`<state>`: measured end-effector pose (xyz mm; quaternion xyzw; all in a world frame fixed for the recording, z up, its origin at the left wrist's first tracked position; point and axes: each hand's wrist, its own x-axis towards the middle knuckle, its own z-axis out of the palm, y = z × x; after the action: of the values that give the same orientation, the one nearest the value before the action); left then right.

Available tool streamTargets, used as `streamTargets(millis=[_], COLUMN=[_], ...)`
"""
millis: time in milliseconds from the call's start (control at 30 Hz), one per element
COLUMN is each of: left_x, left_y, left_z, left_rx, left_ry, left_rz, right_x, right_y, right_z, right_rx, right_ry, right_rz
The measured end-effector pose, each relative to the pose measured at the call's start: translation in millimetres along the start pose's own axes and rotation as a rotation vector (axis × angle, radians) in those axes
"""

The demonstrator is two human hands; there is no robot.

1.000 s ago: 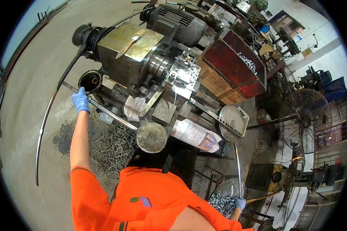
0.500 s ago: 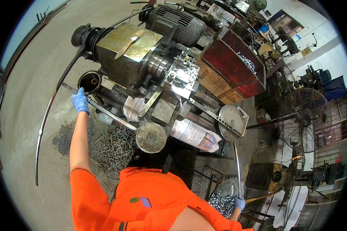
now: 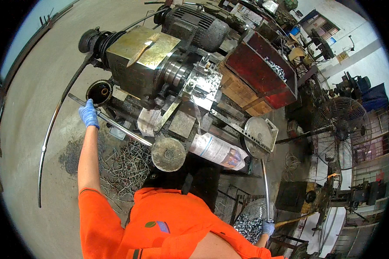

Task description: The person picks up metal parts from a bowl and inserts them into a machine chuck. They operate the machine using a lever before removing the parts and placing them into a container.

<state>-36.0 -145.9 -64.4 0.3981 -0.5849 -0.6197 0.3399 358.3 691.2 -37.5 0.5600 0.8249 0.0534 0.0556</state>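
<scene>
My left hand [image 3: 89,115], in a blue glove, is closed around a long steel lever [image 3: 124,131] on the near left of a lathe-like machine [image 3: 136,64]. That lever runs to a round, dirty metal disc [image 3: 168,154]. Low on the right, my gloved right hand [image 3: 268,227] grips the end of a second shiny lever [image 3: 266,185], which comes off another round disc [image 3: 256,133]. Between the levers, a bright metal slide block [image 3: 203,88] sits beside the machine's round steel spindle nose [image 3: 177,73]. Detail at the slide is hard to make out.
A red metal bin [image 3: 263,69] with small metal parts stands on a wooden base. Metal rods [image 3: 127,172] lie piled on the floor. A basket of shiny parts [image 3: 248,224] is beside my right hand. A caged fan [image 3: 341,131] stands right; a bent pipe [image 3: 52,129] hangs left.
The view has shifted very slightly. Both hands keep their holds on the levers, with little visible movement.
</scene>
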Motion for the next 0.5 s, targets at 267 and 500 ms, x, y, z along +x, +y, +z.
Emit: streamTargets(millis=[267,500], left_x=[8.7,3.7], left_y=[-7.5,-2.7], left_z=[-1.1,0.6], left_rx=[0.045,0.018], left_ry=[0.028,0.032], left_rz=[0.046,0.033], right_x=[7.3,2.9], right_y=[9.0,10.3], right_z=[11.5,13.5], right_rx=[0.031,0.065], right_ry=[-0.008,0.005], right_rz=[0.070,0.095])
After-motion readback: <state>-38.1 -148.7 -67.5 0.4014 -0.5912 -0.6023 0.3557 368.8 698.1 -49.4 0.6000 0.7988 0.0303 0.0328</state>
